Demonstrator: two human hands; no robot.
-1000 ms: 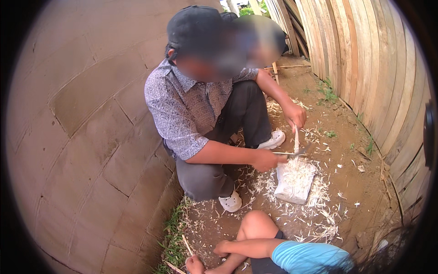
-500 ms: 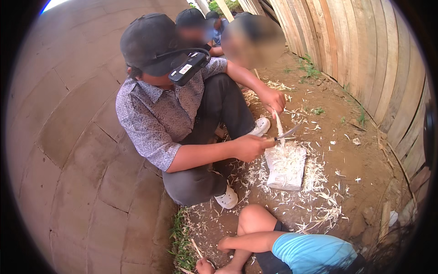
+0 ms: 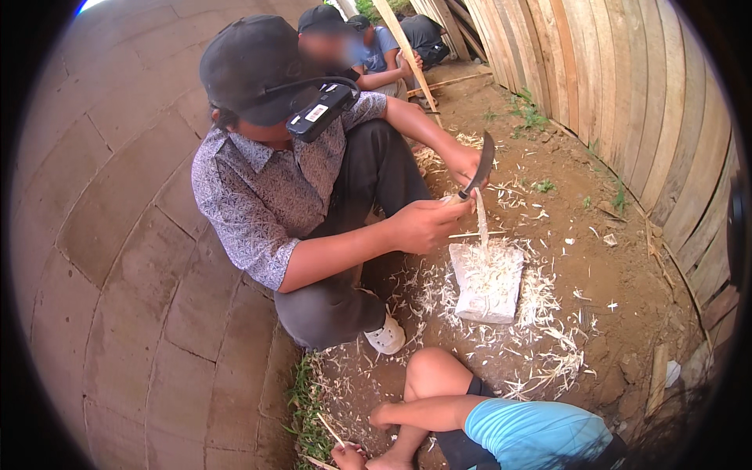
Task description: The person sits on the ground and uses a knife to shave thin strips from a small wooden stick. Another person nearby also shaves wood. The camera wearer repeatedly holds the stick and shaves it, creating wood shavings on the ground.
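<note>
Neither of my own hands shows. Before me sits a co-worker in a patterned shirt [image 3: 251, 188] and black cap [image 3: 247, 70]. Their right hand [image 3: 427, 225] grips a curved knife [image 3: 487, 160], its blade pointing up. The left hand [image 3: 464, 163], partly behind the blade, holds a pale strip of wood [image 3: 482, 223] whose lower end meets a whitish block [image 3: 487, 301] strewn with shavings. Along the lower edge, another person in a light blue shirt [image 3: 540, 431] sits with bent knees. A hand [image 3: 348, 456] beside that person's legs holds a thin stick [image 3: 330, 428].
Pale shavings [image 3: 560, 368] litter the brown soil around the block. A plank fence [image 3: 627, 102] curves along the right, and large paving slabs [image 3: 133, 313] cover the left. Farther back, people sit near a long wooden pole [image 3: 407, 55]. Grass [image 3: 309, 415] grows along the paving edge.
The co-worker's knife has swung from pointing right, low by the strip, to upright near their left hand. That left hand has shifted slightly. The seated person in blue has barely moved.
</note>
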